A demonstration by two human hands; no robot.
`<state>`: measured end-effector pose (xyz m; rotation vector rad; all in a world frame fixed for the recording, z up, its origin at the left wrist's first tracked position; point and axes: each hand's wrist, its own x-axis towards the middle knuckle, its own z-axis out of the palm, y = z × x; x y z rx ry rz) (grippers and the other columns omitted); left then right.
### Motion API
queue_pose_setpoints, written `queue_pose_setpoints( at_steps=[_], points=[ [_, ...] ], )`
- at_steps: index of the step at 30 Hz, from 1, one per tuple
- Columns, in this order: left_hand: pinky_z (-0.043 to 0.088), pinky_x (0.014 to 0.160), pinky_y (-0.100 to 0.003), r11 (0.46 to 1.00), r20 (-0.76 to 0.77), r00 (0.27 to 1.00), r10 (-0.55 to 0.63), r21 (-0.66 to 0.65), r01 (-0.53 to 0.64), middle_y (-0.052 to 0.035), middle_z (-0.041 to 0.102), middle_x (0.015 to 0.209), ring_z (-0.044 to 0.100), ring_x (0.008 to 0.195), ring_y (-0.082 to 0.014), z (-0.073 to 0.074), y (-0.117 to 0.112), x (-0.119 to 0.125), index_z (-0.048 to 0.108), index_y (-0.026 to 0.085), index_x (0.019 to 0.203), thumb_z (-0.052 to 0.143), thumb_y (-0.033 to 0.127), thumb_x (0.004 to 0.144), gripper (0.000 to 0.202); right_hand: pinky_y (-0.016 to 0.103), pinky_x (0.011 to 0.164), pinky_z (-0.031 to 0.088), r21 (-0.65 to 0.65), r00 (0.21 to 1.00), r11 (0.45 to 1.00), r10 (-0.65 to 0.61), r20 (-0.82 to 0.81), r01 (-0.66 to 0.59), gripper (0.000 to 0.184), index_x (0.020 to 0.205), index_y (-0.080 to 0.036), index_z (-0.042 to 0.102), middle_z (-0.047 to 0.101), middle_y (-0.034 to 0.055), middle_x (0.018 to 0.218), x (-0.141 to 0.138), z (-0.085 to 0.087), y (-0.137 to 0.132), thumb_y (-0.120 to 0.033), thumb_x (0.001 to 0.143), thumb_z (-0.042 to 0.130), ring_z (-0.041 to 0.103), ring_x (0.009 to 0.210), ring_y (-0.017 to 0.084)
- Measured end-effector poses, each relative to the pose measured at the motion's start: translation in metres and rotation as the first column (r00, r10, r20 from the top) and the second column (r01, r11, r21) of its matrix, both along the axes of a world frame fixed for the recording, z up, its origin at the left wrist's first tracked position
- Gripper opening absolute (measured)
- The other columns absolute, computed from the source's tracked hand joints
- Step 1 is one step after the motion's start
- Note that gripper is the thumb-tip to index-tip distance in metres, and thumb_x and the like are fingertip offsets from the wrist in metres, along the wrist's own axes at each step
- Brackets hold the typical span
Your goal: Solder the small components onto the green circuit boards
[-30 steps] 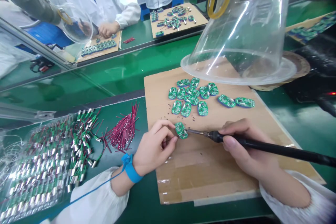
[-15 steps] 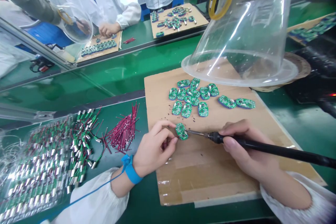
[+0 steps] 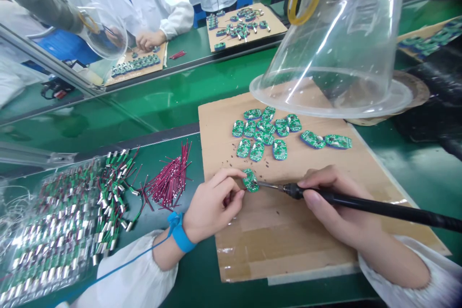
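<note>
The left hand's thumb and fingertips pinch a small green circuit board, which sits just above the cardboard sheet, near its left edge. The left hand is curled, with its wrist resting toward the bench. The right hand grips a black soldering iron like a pen, its fingers clenched around the handle and its metal tip reaching the board's right edge. A blue wrist strap circles the left wrist, trailing a thin blue cord. Farther up the cardboard lie about thirteen similar boards, some overlapping, among small dark specks. Off its left edge, on the bench, is one bundle of red wires, beside a clear tray of wired components. A clear plastic hood stands over the far right corner. Across the bench, a co-worker's hand rests near another cardboard sheet.
</note>
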<state>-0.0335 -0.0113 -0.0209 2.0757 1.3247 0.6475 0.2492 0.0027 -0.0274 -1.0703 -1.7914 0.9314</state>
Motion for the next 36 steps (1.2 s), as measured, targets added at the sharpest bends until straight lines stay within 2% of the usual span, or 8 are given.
queue_pose_setpoints(
  at_steps=[12, 28, 36],
  points=[
    [0.045, 0.058, -0.024, 1.000, 0.008, 1.000, 0.008, 0.004, -0.008, -0.0024, 0.064, 0.128, 0.047, 0.056, -0.0046, 0.001, 0.001, 0.001, 0.054, 0.018, 0.083, 0.056, 0.016, 0.096, 0.013, 0.031, 0.053, 0.045, 0.003, 0.995, 1.000, 0.024, 0.096, -0.025, 0.014, 0.104, -0.029, 0.061, 0.067, -0.0010, 0.076, -0.001, 0.001, 0.000, -0.022, 0.094, 0.066, 0.060, 0.056, 0.015],
    [0.043, 0.058, -0.024, 1.000, 0.027, 0.999, 0.017, -0.021, -0.016, -0.0025, 0.063, 0.129, 0.045, 0.056, -0.0039, 0.001, 0.001, 0.001, 0.056, 0.018, 0.084, 0.057, 0.015, 0.095, 0.012, 0.031, 0.054, 0.048, 0.031, 0.990, 0.999, 0.032, 0.138, -0.037, 0.013, 0.104, -0.028, 0.061, 0.070, 0.0005, 0.079, -0.003, 0.008, 0.001, -0.024, 0.094, 0.067, 0.066, 0.061, 0.017],
    [0.043, 0.057, -0.023, 1.000, 0.031, 0.999, 0.010, -0.027, -0.010, 0.0002, 0.063, 0.128, 0.044, 0.056, -0.0028, 0.002, 0.001, 0.000, 0.056, 0.018, 0.084, 0.059, 0.015, 0.095, 0.011, 0.029, 0.052, 0.049, 0.030, 0.989, 0.998, 0.058, 0.138, -0.063, 0.012, 0.104, -0.027, 0.061, 0.069, -0.0007, 0.074, -0.005, 0.015, 0.000, -0.024, 0.094, 0.066, 0.066, 0.056, 0.016]
  ],
)
